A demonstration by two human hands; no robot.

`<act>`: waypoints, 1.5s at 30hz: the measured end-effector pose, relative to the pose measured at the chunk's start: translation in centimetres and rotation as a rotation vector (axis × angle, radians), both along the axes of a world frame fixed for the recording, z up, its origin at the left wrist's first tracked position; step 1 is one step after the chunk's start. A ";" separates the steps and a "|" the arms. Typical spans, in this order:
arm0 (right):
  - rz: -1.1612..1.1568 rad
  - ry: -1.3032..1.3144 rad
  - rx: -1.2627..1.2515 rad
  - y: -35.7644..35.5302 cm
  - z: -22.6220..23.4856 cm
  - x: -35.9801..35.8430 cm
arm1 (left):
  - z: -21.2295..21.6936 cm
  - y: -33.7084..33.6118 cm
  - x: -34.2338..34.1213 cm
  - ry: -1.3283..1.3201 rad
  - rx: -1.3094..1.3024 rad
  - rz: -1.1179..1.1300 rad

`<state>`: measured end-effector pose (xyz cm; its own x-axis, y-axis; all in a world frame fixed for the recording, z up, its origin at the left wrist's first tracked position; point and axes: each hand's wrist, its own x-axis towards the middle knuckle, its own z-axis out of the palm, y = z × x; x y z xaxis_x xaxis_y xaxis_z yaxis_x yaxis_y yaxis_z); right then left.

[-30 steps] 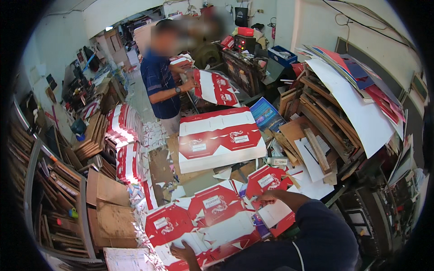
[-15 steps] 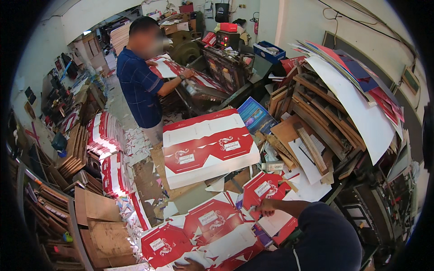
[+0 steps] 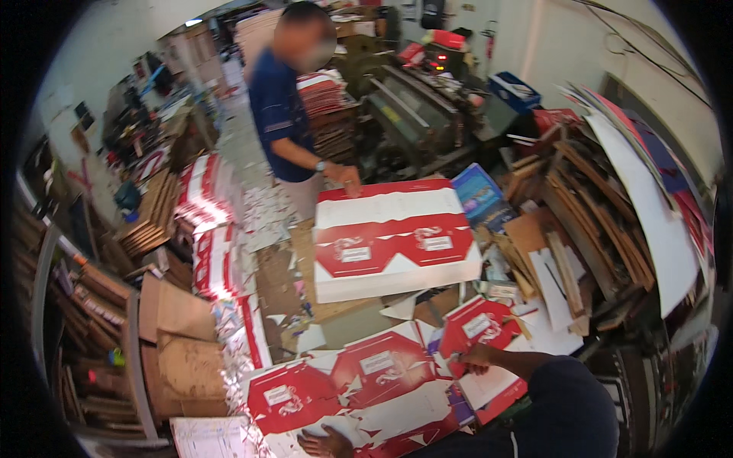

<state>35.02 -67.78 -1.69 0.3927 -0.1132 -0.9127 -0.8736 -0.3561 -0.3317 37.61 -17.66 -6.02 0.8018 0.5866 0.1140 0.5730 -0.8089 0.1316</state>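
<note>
Visibly part-finished, a red-and-white printed sheet [image 3: 378, 356] lies between the person and a tall stack [image 3: 397, 238] of similar sheets, its notched outline apparently cut, loose white scraps [image 3: 353, 386] remaining on top. The left hand [image 3: 327, 443] rests flat on it, fingers spread, gripping nothing; the right hand [image 3: 478, 359] curls at a smaller printed piece [image 3: 479, 327], its hold unclear.

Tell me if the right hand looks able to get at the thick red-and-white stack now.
Likely yes: mainly a low printed sheet and paper scraps lie between the right hand and the thick stack; nothing tall seems to block its near side.
</note>
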 end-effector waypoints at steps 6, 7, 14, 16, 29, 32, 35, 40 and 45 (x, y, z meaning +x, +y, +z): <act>0.036 -0.104 0.012 -0.9 -0.3 -0.7 | 0.5 -0.4 0.0 -0.118 -0.041 -0.072; 0.048 -0.084 0.004 -0.8 -0.4 -0.4 | 0.4 0.2 -0.4 -0.120 -0.032 -0.055; 0.038 -0.073 -0.017 -0.8 -0.4 0.1 | -0.6 0.6 -0.6 -0.149 -0.201 -0.030; 0.015 -0.125 0.000 0.0 0.6 0.0 | -0.7 0.6 -0.5 -0.099 -0.196 0.010; -0.089 -0.061 0.022 0.4 1.1 0.8 | 1.5 0.4 -0.6 -0.064 -0.226 0.003; -0.102 -0.105 0.057 -0.3 0.3 0.1 | 1.5 0.3 -0.5 -0.074 -0.235 -0.006; -0.084 -0.091 0.025 -0.7 -0.7 -0.1 | 1.3 0.5 -0.4 -0.018 -0.239 0.030; -0.077 -0.130 0.034 0.0 0.6 -0.1 | 0.8 0.5 -0.7 -0.071 -0.227 0.004; -0.078 -0.045 0.089 -2.4 -3.7 -0.7 | 0.4 0.8 -0.5 -0.130 -0.226 -0.053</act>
